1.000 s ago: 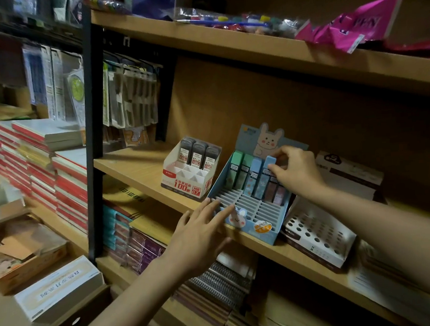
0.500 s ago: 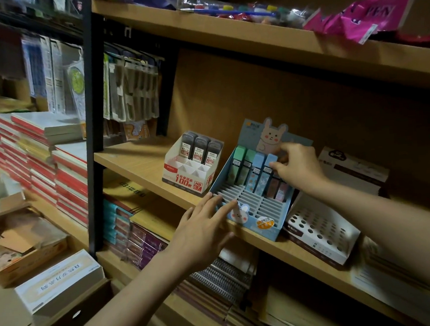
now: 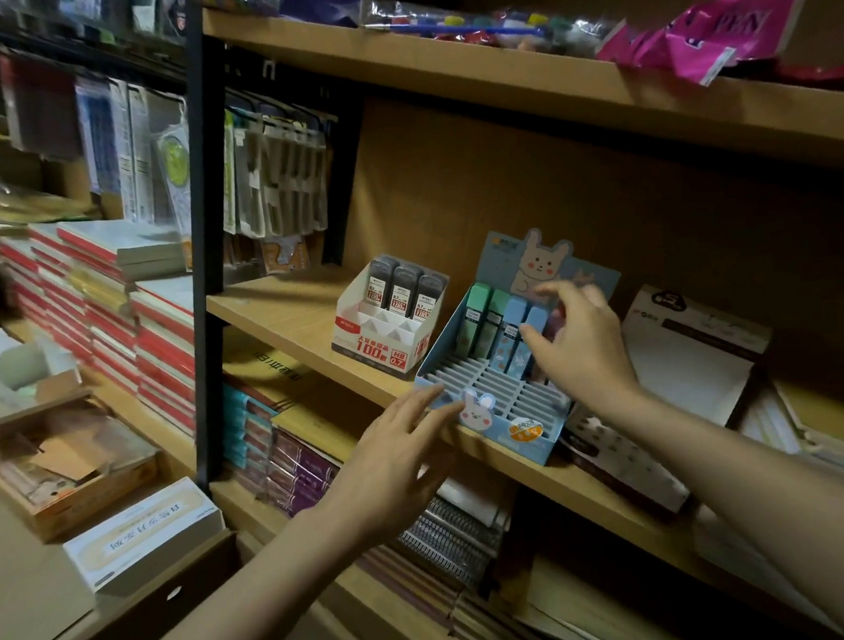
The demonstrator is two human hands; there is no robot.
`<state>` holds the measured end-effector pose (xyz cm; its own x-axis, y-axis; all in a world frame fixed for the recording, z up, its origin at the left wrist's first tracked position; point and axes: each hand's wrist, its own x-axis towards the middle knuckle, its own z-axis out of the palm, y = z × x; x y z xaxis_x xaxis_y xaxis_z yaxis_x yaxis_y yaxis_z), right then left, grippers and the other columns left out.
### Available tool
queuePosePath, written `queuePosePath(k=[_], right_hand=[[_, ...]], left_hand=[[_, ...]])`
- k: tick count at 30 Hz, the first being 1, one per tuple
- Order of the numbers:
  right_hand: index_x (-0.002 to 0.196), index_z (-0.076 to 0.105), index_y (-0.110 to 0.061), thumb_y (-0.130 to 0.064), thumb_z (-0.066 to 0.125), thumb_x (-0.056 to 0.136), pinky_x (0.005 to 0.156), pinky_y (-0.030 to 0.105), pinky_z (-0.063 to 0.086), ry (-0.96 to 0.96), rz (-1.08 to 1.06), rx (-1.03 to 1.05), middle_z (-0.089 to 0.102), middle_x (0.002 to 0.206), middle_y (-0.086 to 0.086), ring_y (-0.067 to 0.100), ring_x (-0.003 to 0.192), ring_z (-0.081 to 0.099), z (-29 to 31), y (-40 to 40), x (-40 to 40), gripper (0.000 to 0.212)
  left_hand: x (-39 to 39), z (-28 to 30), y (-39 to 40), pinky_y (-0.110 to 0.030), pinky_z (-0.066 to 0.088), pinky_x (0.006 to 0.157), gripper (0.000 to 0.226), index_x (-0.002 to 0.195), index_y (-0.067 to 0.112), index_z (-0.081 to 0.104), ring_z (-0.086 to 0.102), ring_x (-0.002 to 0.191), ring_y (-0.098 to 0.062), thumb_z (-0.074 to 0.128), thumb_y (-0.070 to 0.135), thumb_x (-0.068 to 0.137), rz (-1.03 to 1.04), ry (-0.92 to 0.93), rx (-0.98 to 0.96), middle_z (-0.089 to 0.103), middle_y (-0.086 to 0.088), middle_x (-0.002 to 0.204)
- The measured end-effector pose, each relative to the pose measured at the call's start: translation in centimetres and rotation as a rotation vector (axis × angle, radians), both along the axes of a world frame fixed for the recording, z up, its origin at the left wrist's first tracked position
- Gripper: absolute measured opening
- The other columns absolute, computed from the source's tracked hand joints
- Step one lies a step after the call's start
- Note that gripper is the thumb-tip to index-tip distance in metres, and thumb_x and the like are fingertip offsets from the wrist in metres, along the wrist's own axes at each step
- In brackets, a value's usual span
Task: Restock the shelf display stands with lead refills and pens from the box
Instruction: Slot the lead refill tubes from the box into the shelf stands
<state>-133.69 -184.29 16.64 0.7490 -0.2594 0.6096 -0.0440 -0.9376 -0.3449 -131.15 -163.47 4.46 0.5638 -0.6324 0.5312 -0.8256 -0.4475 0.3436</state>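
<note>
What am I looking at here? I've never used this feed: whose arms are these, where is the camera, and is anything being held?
There is no machine: a person works bare-handed, and the single camera sits on their head, looking forward and down. On the wooden shelf stands a blue cardboard rabbit display stand with pastel refill cases in its back row and bare slots in front. Beside it is a white cardboard stand with three dark refill cases. The left hand, fingers straight, is at the blue stand's front edge. The right hand hovers over the pastel cases, blurred, apparently holding nothing.
</note>
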Motion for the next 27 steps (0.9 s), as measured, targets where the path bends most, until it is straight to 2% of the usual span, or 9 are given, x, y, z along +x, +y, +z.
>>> queuePosePath(k=[2,4,8,11,14,18,20,23,27], right_hand=[[0.117,0.056,-0.029,-0.029,0.064,0.089,0.062,0.018,0.045,-0.035,0.194,0.023,0.049,0.104,-0.011,0.004,0.078,0.052,-1.7,2.6,-2.4,0.029],[0.11,0.057,-0.031,-0.036,0.061,0.089,0.067,0.014,0.05,0.056,0.449,-0.011,0.047,0.1,-0.019,-0.001,0.085,0.054,-4.6,5.7,-4.7,0.022],[0.115,0.062,-0.018,-0.034,0.064,0.089,0.079,0.019,0.046,0.379,0.761,-0.188,0.052,0.114,-0.003,0.009,0.099,0.054,-13.2,10.7,-6.2,0.03],[0.146,0.037,-0.023,-0.039,0.066,0.088,0.106,0.039,0.038,0.682,0.672,-0.178,0.035,0.142,0.006,0.025,0.128,0.042,-20.0,12.5,-5.5,0.067],[0.156,0.01,-0.027,-0.034,0.069,0.088,0.113,0.036,0.026,0.898,0.592,0.027,0.018,0.154,0.009,0.03,0.14,0.029,-25.2,12.6,-4.1,0.089],[0.156,0.009,-0.025,-0.033,0.066,0.091,0.116,0.029,0.019,0.94,0.65,0.114,0.02,0.161,0.003,0.021,0.145,0.024,-29.8,12.5,-3.0,0.088],[0.156,0.014,-0.029,-0.027,0.067,0.091,0.109,0.021,0.018,0.922,0.674,0.199,0.028,0.158,0.001,0.017,0.144,0.027,-31.3,12.1,-3.2,0.083],[0.153,0.01,-0.045,-0.02,0.07,0.089,0.106,0.024,0.025,0.864,0.67,0.331,0.036,0.154,-0.002,0.017,0.14,0.035,-32.6,11.8,-3.9,0.091],[0.148,0.005,-0.057,-0.024,0.072,0.087,0.11,0.039,0.033,0.884,0.626,0.324,0.036,0.154,0.002,0.023,0.14,0.036,-33.0,11.9,-4.0,0.097]], left_hand=[[-1.0,-1.7,1.4,-0.024,0.033,0.111,0.053,0.144,0.033,0.035,0.028,0.138,-0.005,0.05,0.039,0.093,-0.009,0.059,-0.042,0.03,0.011,0.151],[-2.0,-4.2,3.5,-0.019,0.039,0.103,0.046,0.136,0.03,0.045,0.039,0.127,0.0,0.049,0.041,0.091,-0.003,0.203,-0.021,0.042,0.014,0.139],[-4.7,-10.3,8.9,-0.018,0.047,0.084,0.027,0.117,0.014,0.062,0.064,0.1,-0.016,0.065,0.017,0.09,0.143,0.599,0.117,0.063,0.005,0.107],[-6.9,-15.2,12.9,-0.014,0.039,0.072,0.025,0.114,0.011,0.065,0.066,0.097,-0.021,0.065,0.012,0.089,0.366,0.855,0.191,0.068,-0.001,0.1],[-9.2,-20.4,14.3,-0.023,0.046,0.077,0.025,0.113,0.01,0.065,0.065,0.098,-0.021,0.067,0.017,0.089,0.581,1.098,0.106,0.069,-0.007,0.105],[-12.8,-26.4,12.2,-0.023,0.05,0.061,0.028,0.113,-0.001,0.06,0.059,0.071,-0.016,0.068,0.008,0.088,0.795,1.404,-0.262,0.064,-0.006,0.089],[-14.5,-28.7,11.0,-0.028,0.049,0.064,0.028,0.108,0.002,0.057,0.058,0.072,-0.017,0.072,0.009,0.085,0.844,1.564,-0.336,0.063,-0.01,0.092],[-15.7,-31.4,9.6,-0.032,0.053,0.076,0.038,0.106,0.012,0.053,0.061,0.091,-0.02,0.079,0.016,0.079,0.935,1.607,-0.303,0.063,-0.007,0.104],[-15.9,-32.9,8.1,-0.036,0.055,0.087,0.052,0.11,0.017,0.054,0.059,0.1,-0.018,0.085,0.029,0.07,1.065,1.434,-0.197,0.059,0.002,0.109]])
